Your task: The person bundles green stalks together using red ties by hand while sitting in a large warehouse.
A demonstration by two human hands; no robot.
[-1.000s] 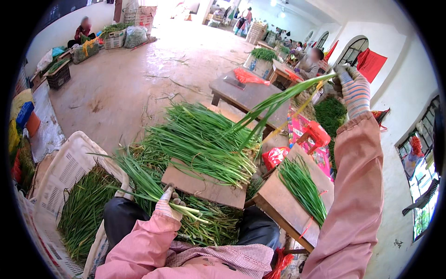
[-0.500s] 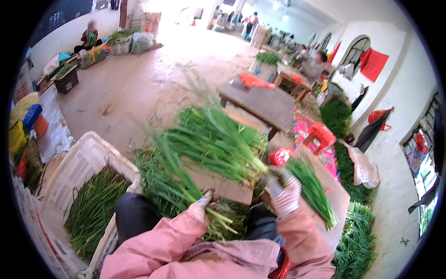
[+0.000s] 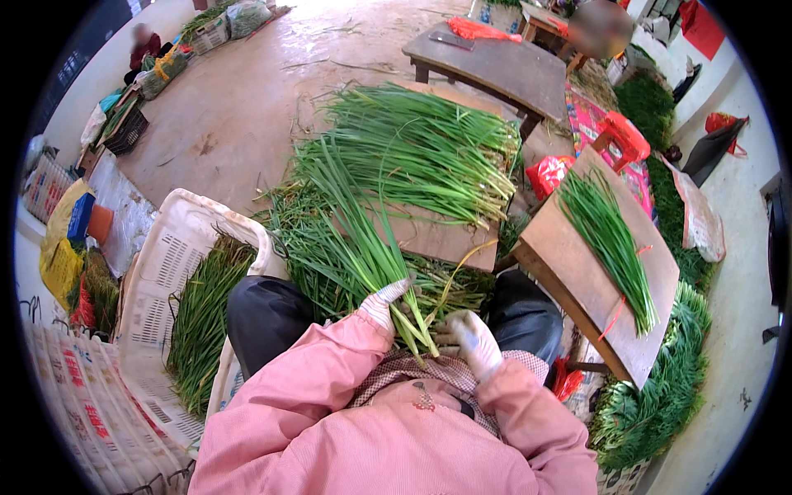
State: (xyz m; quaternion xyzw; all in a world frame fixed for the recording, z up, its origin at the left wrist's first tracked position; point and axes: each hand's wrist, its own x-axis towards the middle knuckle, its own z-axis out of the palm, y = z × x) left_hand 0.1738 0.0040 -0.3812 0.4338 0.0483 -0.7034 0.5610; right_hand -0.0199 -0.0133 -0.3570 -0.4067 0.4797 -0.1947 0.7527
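Note:
My left hand (image 3: 388, 301), in a striped glove, is closed around a small bunch of garlic chives (image 3: 355, 235). The leaves fan away from me toward the upper left, and the pale stem ends point down to my lap. Beside those ends is my right hand (image 3: 472, 342), gloved, its fingers curled in; what they pinch is hidden. A yellowed leaf (image 3: 450, 285) curves up from near these fingers. Beyond my hands, a large heap of chives (image 3: 421, 153) lies on a board (image 3: 429, 235), stems to the right.
Left of my knee stands a white plastic basket (image 3: 186, 219) holding greens. Loose leaves (image 3: 305, 223) lie between my legs and the board. On my right, a small wooden table (image 3: 549, 256) bears a chive bundle (image 3: 606, 243) and red ties. A dark table (image 3: 495, 70) stands farther off.
My right hand has come from the heap's stem ends at the right to the stems in my left hand. The left hand keeps its bunch, now more upright. The view has tilted down.

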